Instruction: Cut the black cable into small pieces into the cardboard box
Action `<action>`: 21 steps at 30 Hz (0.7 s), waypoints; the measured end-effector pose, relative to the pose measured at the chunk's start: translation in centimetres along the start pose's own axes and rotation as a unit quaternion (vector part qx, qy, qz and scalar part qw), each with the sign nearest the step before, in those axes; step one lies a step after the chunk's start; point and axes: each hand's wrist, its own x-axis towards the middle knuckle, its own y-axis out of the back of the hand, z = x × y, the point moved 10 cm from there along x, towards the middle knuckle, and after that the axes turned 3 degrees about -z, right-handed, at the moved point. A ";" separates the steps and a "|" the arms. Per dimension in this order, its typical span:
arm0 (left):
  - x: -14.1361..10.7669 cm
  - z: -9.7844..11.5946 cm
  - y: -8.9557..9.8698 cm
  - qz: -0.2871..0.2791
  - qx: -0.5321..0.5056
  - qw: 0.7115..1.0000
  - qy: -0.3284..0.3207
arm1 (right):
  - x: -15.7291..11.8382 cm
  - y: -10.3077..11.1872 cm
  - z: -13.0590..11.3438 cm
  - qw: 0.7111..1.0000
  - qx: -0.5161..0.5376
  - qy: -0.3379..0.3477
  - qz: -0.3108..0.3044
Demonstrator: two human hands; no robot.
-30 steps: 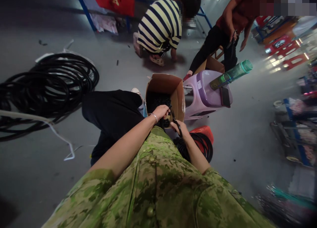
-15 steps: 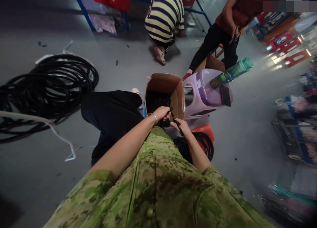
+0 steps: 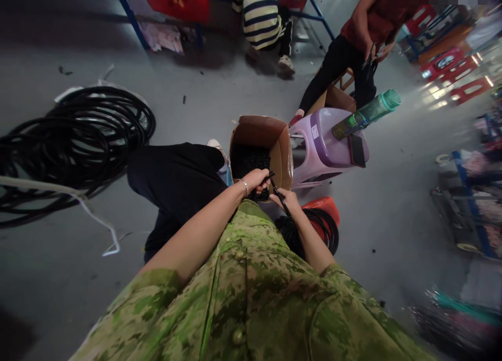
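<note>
My left hand point(image 3: 258, 179), with a bracelet at the wrist, is closed over the near side of an open cardboard box point(image 3: 281, 157). What sits inside its fingers is too dark and small to name. Small black pieces point(image 3: 253, 159) lie in the box. My right hand point(image 3: 288, 200), at the box's near right corner, is closed around a thin black tube point(image 3: 276, 189). The tube's upper end reaches to the fingertips of my left hand. Below my right hand is a coil of black tubing point(image 3: 322, 227), partly hidden by my forearm.
A purple stool point(image 3: 314, 146) bearing a green bottle point(image 3: 368, 115) and a dark phone-like object point(image 3: 357, 150) stands right of the box. A large black hose coil point(image 3: 98, 125) lies left. Two people are ahead, one holding scissors point(image 3: 371, 55). A rack point(image 3: 472, 204) stands right.
The person in the striped top has shifted, with a foot now further right. My hands stay almost in place, and the tube between them has moved only slightly.
</note>
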 end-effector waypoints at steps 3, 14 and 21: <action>0.1 -0.2 0.0 -0.007 -0.011 1.000 0.004 | -0.4 -0.2 -0.2 1.000 0.011 -0.003 0.000; 0.4 -0.8 0.2 -0.015 -0.006 0.999 0.028 | -1.6 -0.2 -0.5 1.000 0.010 -0.014 0.026; 0.8 -0.8 0.7 0.025 -0.012 1.000 0.015 | -1.8 -0.7 -0.3 0.997 0.012 -0.033 0.073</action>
